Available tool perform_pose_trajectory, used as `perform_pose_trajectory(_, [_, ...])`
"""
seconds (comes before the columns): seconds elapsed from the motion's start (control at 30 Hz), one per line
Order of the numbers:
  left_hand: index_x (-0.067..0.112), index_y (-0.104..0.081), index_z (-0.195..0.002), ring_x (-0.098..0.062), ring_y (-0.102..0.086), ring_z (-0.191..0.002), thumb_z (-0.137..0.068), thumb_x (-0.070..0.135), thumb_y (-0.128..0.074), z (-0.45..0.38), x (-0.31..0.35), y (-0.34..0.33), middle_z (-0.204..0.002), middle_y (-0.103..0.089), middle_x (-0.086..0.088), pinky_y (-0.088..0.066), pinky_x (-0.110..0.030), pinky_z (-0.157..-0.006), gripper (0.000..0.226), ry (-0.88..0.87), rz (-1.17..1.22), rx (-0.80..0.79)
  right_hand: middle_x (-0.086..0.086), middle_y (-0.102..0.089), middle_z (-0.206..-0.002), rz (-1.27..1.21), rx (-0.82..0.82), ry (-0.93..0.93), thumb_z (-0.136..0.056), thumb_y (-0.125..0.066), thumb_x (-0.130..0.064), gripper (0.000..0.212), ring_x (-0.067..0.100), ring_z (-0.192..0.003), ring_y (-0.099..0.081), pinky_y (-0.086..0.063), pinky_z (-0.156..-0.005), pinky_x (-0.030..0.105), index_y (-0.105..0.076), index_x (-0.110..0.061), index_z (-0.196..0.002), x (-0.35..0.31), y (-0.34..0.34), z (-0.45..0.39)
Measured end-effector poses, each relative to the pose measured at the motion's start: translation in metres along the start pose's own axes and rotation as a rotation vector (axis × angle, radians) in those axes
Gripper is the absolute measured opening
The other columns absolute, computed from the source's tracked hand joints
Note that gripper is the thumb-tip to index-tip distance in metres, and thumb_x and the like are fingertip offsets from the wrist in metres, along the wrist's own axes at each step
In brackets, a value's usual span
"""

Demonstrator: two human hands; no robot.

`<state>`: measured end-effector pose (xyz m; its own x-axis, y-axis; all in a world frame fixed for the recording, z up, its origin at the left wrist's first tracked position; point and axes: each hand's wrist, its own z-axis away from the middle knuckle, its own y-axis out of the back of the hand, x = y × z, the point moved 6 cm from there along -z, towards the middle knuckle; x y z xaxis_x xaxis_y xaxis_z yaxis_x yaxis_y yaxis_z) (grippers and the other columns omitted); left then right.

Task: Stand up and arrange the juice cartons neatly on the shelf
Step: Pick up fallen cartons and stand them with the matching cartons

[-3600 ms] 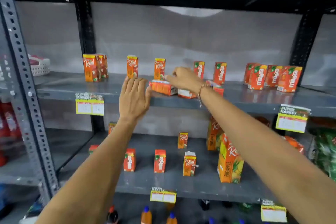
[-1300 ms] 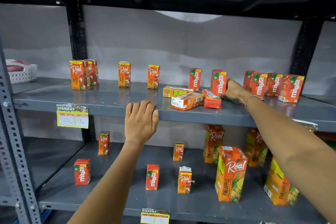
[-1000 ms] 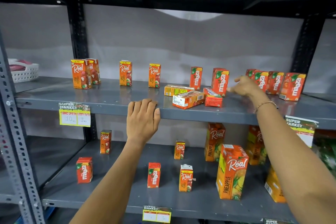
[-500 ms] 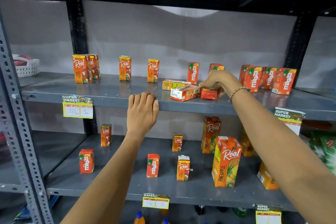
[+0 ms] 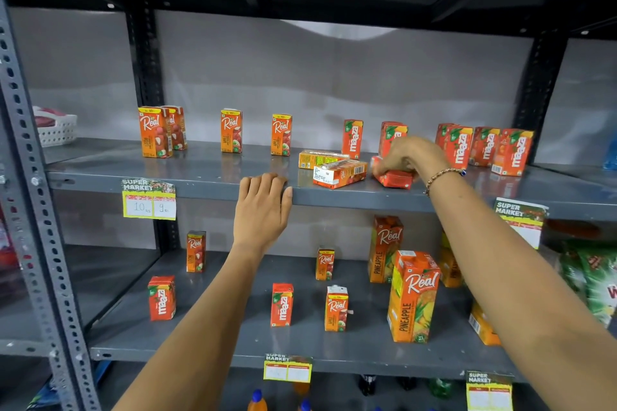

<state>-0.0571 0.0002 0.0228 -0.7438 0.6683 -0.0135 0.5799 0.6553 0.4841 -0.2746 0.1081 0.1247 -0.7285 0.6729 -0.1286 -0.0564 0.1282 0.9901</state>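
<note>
On the grey upper shelf (image 5: 207, 178) small orange Real cartons (image 5: 155, 131) stand at the left and red Maaza cartons (image 5: 484, 150) stand upright at the right. Three cartons lie flat in the middle: a yellow-orange one (image 5: 319, 158), a Real one (image 5: 339, 173), and a red Maaza carton (image 5: 394, 178). My right hand (image 5: 410, 155) is curled over that fallen red carton, fingers gripping its top. My left hand (image 5: 263, 207) rests flat on the shelf's front lip, holding nothing.
The lower shelf (image 5: 300, 347) holds scattered small cartons and tall pineapple Real cartons (image 5: 412, 297). A perforated steel upright (image 5: 36, 210) stands at the left, a white basket (image 5: 56, 128) beyond it. Price labels (image 5: 148, 198) hang from shelf edges. Bottles stand below.
My right hand left the standing Maaza carton, moved left and came down onto the fallen red carton. My left hand has stayed on the shelf edge.
</note>
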Motion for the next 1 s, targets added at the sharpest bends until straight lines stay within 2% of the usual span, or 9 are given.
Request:
perform_pose_trajectory(0.07, [0.014,-0.060,-0.103,-0.022,-0.058,-0.093,-0.098,0.035,-0.030,0.000,0.000,0.000,-0.103,-0.064,-0.003,-0.035,-0.033,-0.091,0.037,0.001,0.006,-0.007,0.017,-0.064,-0.112,-0.091,0.024,-0.022,-0.088,-0.046,-0.062,0.077,0.027,-0.095,-0.068,-0.053,-0.093,0.041,-0.045,-0.001,-0.134,0.001,0.003,0.000])
perform_pose_trajectory(0.13, [0.014,-0.060,-0.103,-0.022,-0.057,-0.093,-0.098,0.036,-0.029,0.000,-0.001,0.000,-0.103,-0.063,-0.003,-0.037,-0.034,-0.091,0.038,0.002,0.013,-0.010,0.018,-0.067,-0.106,-0.107,0.081,0.001,-0.097,-0.042,-0.049,0.061,0.027,-0.087,-0.072,-0.055,-0.090,0.043,-0.043,-0.002,-0.135,0.003,0.011,-0.002])
perform_pose_trajectory(0.2, [0.014,-0.060,-0.103,-0.022,-0.057,-0.093,-0.098,0.036,-0.029,0.000,-0.001,0.000,-0.103,-0.063,-0.003,-0.037,-0.035,-0.091,0.038,0.000,0.016,-0.018,0.016,-0.055,-0.134,0.044,0.096,0.138,-0.097,-0.048,-0.016,0.042,0.029,-0.104,-0.066,-0.054,-0.091,0.044,-0.044,-0.017,-0.139,0.005,0.016,-0.007])
perform_pose_trajectory(0.33, [0.015,-0.059,-0.105,-0.021,-0.056,-0.094,-0.098,0.037,-0.028,0.001,-0.001,0.001,-0.105,-0.063,-0.003,-0.037,-0.034,-0.092,0.039,-0.001,0.018,-0.037,0.002,-0.019,-0.156,0.239,-0.013,0.400,-0.086,-0.040,0.009,0.079,0.035,-0.141,-0.030,-0.039,-0.108,0.051,-0.040,-0.052,-0.136,0.007,0.002,-0.015])
perform_pose_trajectory(0.47, [0.015,-0.059,-0.106,-0.021,-0.056,-0.095,-0.098,0.037,-0.028,0.001,-0.001,0.003,-0.105,-0.063,-0.003,-0.039,-0.035,-0.093,0.038,-0.002,0.023,-0.041,-0.002,-0.015,-0.160,0.238,-0.029,0.408,-0.086,-0.045,0.012,0.076,0.030,-0.147,-0.017,-0.032,-0.112,0.052,-0.040,-0.043,-0.139,0.009,-0.008,-0.016])
perform_pose_trajectory(0.57, [0.014,-0.059,-0.107,-0.021,-0.057,-0.095,-0.098,0.036,-0.029,0.001,-0.001,0.004,-0.106,-0.063,-0.003,-0.037,-0.034,-0.093,0.038,-0.005,0.030,-0.043,0.004,-0.031,-0.154,0.168,0.119,0.457,-0.083,-0.062,0.007,0.061,0.029,-0.142,-0.028,-0.034,-0.112,0.043,-0.052,-0.026,-0.133,0.009,-0.002,-0.018])
perform_pose_trajectory(0.67, [0.014,-0.059,-0.106,-0.021,-0.056,-0.095,-0.098,0.036,-0.029,0.001,-0.001,0.004,-0.105,-0.063,-0.003,-0.036,-0.034,-0.093,0.038,-0.010,0.024,-0.038,0.006,-0.053,-0.135,-0.113,0.154,0.454,-0.074,-0.079,-0.009,0.058,0.028,-0.127,-0.046,-0.037,-0.102,0.041,-0.057,-0.015,-0.127,0.024,0.005,-0.014])
perform_pose_trajectory(0.83, [0.015,-0.058,-0.106,-0.021,-0.056,-0.095,-0.098,0.036,-0.028,0.001,-0.001,0.003,-0.106,-0.062,-0.003,-0.037,-0.035,-0.094,0.037,-0.003,0.030,-0.036,0.006,-0.057,-0.131,-1.027,0.332,0.409,-0.090,-0.063,-0.023,0.051,0.019,-0.113,-0.057,-0.050,-0.095,0.039,-0.045,-0.009,-0.136,0.042,0.004,-0.002])
perform_pose_trajectory(1.0, [0.015,-0.059,-0.107,-0.021,-0.057,-0.097,-0.098,0.037,-0.027,0.001,-0.001,0.004,-0.107,-0.063,-0.002,-0.036,-0.034,-0.095,0.040,-0.004,0.057,-0.027,0.014,-0.048,-0.139,-1.901,0.055,0.298,-0.101,-0.042,-0.027,0.045,0.027,-0.116,-0.055,-0.052,-0.095,0.045,-0.034,-0.005,-0.139,0.012,-0.005,-0.008])
